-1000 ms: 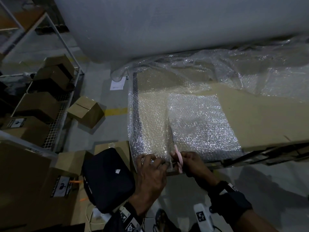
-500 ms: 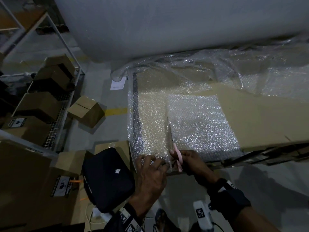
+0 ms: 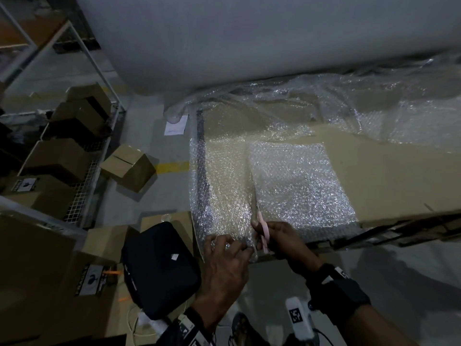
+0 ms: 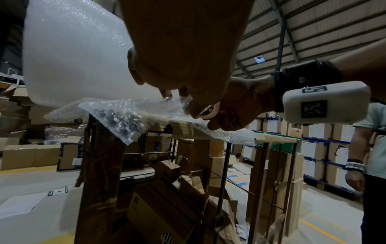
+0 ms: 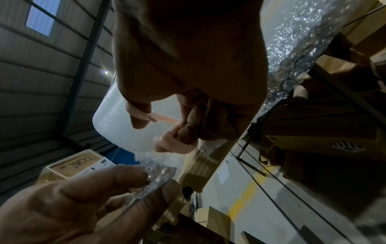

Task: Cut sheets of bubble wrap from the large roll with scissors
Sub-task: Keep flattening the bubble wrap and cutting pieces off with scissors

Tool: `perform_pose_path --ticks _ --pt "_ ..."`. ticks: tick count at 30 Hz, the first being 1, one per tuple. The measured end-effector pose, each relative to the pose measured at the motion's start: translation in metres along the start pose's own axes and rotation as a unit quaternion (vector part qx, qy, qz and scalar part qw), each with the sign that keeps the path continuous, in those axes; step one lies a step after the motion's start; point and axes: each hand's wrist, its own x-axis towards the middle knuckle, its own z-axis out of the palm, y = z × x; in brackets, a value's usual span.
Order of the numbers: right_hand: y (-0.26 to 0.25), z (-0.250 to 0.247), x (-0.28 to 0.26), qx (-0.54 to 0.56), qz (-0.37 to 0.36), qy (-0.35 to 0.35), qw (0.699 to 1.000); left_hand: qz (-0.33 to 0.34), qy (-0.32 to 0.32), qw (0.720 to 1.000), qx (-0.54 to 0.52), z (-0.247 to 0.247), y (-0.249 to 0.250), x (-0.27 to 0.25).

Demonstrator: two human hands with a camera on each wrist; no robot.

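Bubble wrap (image 3: pixel 219 193) lies spread over the left end of a cardboard-topped table (image 3: pixel 389 181), its near edge hanging just past the table's front edge. The left hand (image 3: pixel 224 260) pinches that near edge between thumb and fingers, at the front left corner. The right hand (image 3: pixel 279 238) is just beside it, thumb and fingers curled through the pink handles of the scissors (image 3: pixel 263 227). The blades point away from the person along the seam between the left strip and a brighter square sheet (image 3: pixel 299 186) lying flat to the right; whether the blades stand apart or together cannot be told. The two hands nearly touch at the front edge.

Ahead of the scissors the wrap runs unbroken toward the table's far edge, where it bunches in loose folds (image 3: pixel 324 106) under the big roll (image 3: pixel 249 36). The roll spans the far side and overhangs the table's left end. To the right of the square sheet the cardboard top is bare up to the front edge.

Off the left edge, low and close by the left forearm, sits a black case (image 3: pixel 159 268) on cartons. Further left on the floor are a loose box (image 3: pixel 127 166), a sheet of paper (image 3: pixel 174 124) and a yellow floor line (image 3: pixel 172 166), then a wire shelf (image 3: pixel 84 181) holding more boxes. The left wrist view shows a metal frame with boxes stuffed under the table, and another person (image 4: pixel 369 165) standing off to the right.
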Motion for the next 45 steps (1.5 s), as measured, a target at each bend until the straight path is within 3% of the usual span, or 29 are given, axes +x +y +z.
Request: perform_pose_path --ticks 4,8,13,15,18,23,34,45 --pt "-0.001 -0.003 -0.001 0.004 -0.001 -0.002 1.0 -0.006 -0.01 1.0 -0.008 -0.002 0.001 -0.001" --pt "0.007 -0.008 -0.002 -0.049 -0.003 -0.002 0.999 -0.017 0.023 0.997 -0.07 -0.009 -0.011 0.002" --pt "0.003 -0.012 0.0 -0.047 -0.004 -0.004 0.999 -0.057 0.068 0.982 -0.165 -0.023 -0.063 0.059" --pt "0.002 -0.011 0.001 -0.04 -0.003 -0.005 0.999 -0.085 0.043 0.985 -0.146 -0.012 -0.085 0.095" --pt "0.004 -0.009 0.002 -0.058 -0.004 -0.004 0.998 -0.097 -0.068 0.989 -0.09 0.014 -0.105 0.137" --pt "0.003 -0.009 0.003 -0.064 -0.012 -0.013 0.998 -0.067 -0.183 0.981 -0.007 0.034 -0.111 0.156" --pt "0.002 -0.008 0.01 -0.038 -0.011 -0.015 0.999 -0.052 -0.182 0.981 0.04 0.032 -0.109 0.154" --pt "0.001 -0.009 0.022 -0.035 0.04 -0.008 0.999 -0.052 -0.175 0.982 0.039 0.035 -0.109 0.153"
